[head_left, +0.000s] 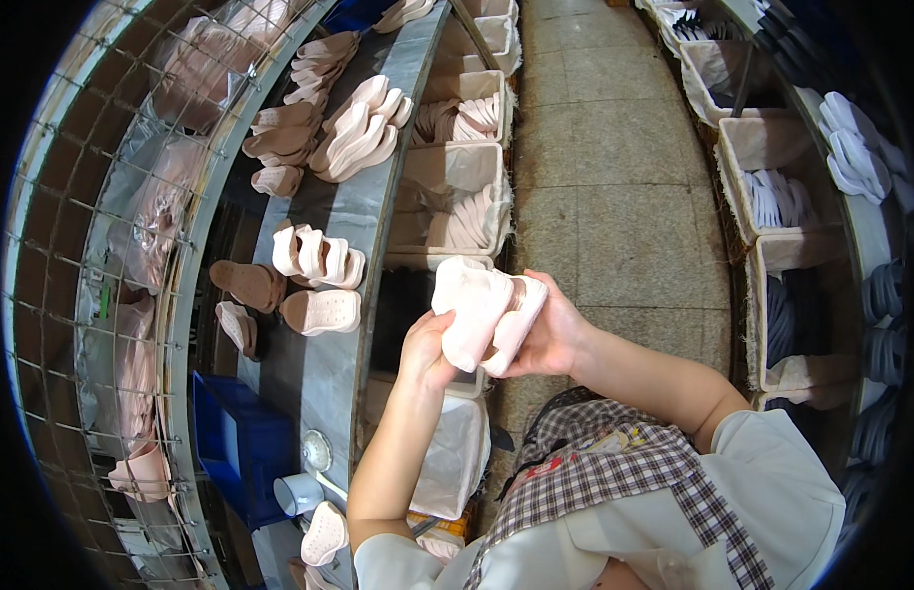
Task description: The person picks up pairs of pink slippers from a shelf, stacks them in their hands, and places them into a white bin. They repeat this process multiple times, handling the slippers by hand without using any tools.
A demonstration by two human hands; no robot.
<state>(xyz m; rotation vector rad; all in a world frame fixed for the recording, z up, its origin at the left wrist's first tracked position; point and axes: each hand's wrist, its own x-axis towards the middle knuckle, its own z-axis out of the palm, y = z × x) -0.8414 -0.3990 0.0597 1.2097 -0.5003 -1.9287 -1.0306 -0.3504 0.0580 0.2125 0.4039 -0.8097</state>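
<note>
Pale pink shoes (469,313), smooth and rounded like moulded foam, are held up between both hands, out past the edge of the bench (324,388) and above the side of the aisle. They are pressed close together (how many cannot be told), with a dark gap left showing between two of the curved forms. By the left hand (427,349) they are gripped from the left, fingers bent and thumb laid against the surface; by the right hand (553,329) they are cupped from the right, the hand partly closed around them.

The grey bench top is smooth. On it, an upright cluster of strapped slippers (319,258) is set just beside a flat sole (322,313) dotted with small holes. Farther along, more shoes (359,133) are heaped, their edges softly waved. Nearer, a blue bin (243,452) with straight, stiff walls is placed by a cup (298,495) and a shiny round piece (316,450).

Under the bench, crates (467,167) are lined with pale, crumpled sheeting and partly filled with curved pieces (467,221). The floor (600,236) is paved in mottled square slabs. A checked cloth apron (614,482) is worn over a pale short-sleeved shirt (782,472).
</note>
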